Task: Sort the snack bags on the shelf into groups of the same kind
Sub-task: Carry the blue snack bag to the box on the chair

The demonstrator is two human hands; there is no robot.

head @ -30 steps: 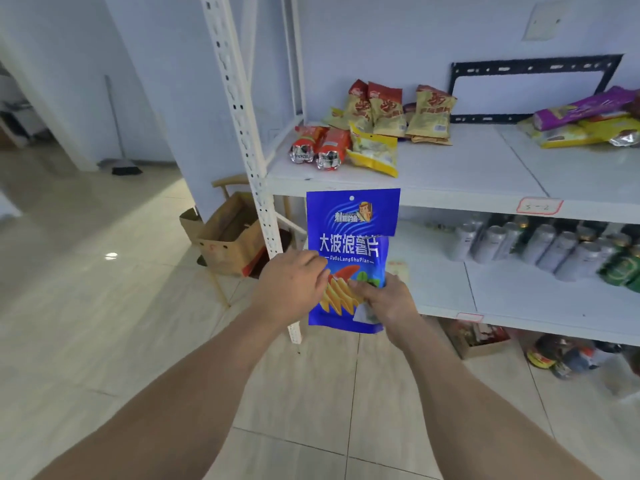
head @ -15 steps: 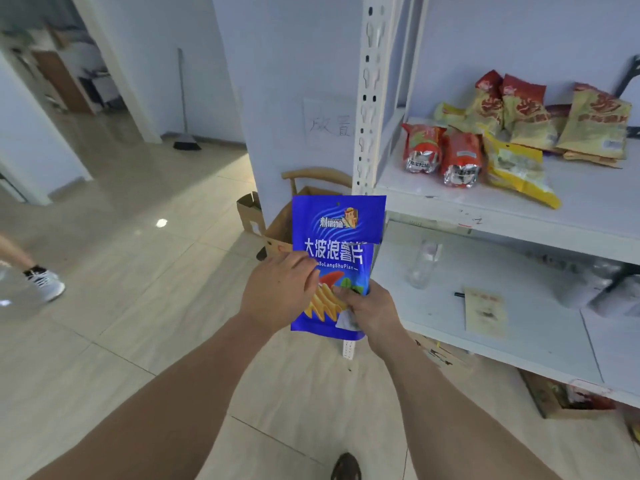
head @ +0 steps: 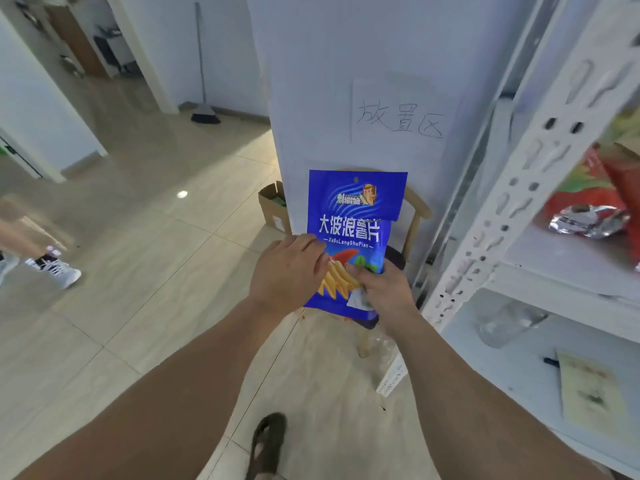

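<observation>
Hands meet low on a blue snack bag [head: 356, 216] held upright in the air in front of the person, left of the white shelf [head: 512, 216] and in front of a pale wall. The left hand [head: 285, 271] curls over the bag's left edge near its lower half, fingers bent onto the printed front, so the back of the hand hides that side of the bag. The right hand [head: 384, 292] pinches the lower right corner, thumb on the front, and covers the corner and part of the bottom seam. The bag's top right edge looks folded or bent back; how far, I cannot tell.

A paper sign [head: 401, 116] with handwritten characters is fixed to the wall above the bag. Behind the bag stands a wooden chair [head: 417, 209], mostly hidden; only a piece of its curved back and one leg show. A cardboard box [head: 272, 206] sits on the floor just left of it, half covered by the wall edge.

On the shelf's upper board, at the right edge of view, lie red and yellow snack bags [head: 588, 209], smeared by blur and cut off by the frame, so their kinds cannot be read. The board below carries a clear glass [head: 502, 323] and a paper card [head: 592, 389], both blurred.

A broom [head: 204, 81] leans against the far wall. At the left edge, a white sneaker [head: 59, 271] of another person shows, the rest cut off.
</observation>
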